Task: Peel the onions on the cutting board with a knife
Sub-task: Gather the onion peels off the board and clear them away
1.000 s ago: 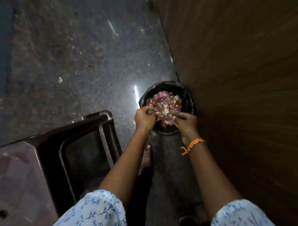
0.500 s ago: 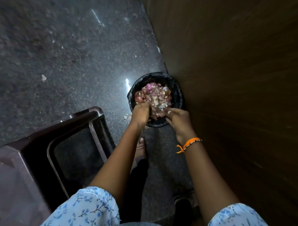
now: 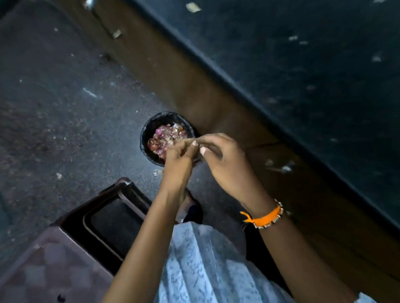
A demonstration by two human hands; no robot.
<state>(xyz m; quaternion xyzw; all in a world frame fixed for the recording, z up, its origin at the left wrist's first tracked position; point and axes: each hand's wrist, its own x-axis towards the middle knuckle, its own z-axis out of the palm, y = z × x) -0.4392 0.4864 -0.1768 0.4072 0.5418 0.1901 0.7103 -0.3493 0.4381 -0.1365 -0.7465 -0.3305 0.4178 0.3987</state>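
1. Pale blue floral cloth (image 3: 205, 271) fills the nearest part of the view, over the person's lap, with a dark brown plastic stool (image 3: 68, 253) at its left.
2. Both forearms reach forward from it; an orange bracelet (image 3: 263, 217) circles the right wrist.
3. Left hand (image 3: 180, 160) and right hand (image 3: 222, 160) meet fingertip to fingertip, fingers bent inward. I cannot tell whether they pinch a scrap of peel or nothing.
4. Just beyond and slightly left of the hands, a black bin (image 3: 168, 137) stands on the dark stone floor (image 3: 56, 99), close against the foot of a brown wooden panel (image 3: 215, 101). Purple onion peels (image 3: 166, 136) fill it.
5. The left hand is the nearer one to the bin; the hands overlap its near rim.
6. No onions, cutting board or knife appear in view, so the next move probably means turning back to the counter.
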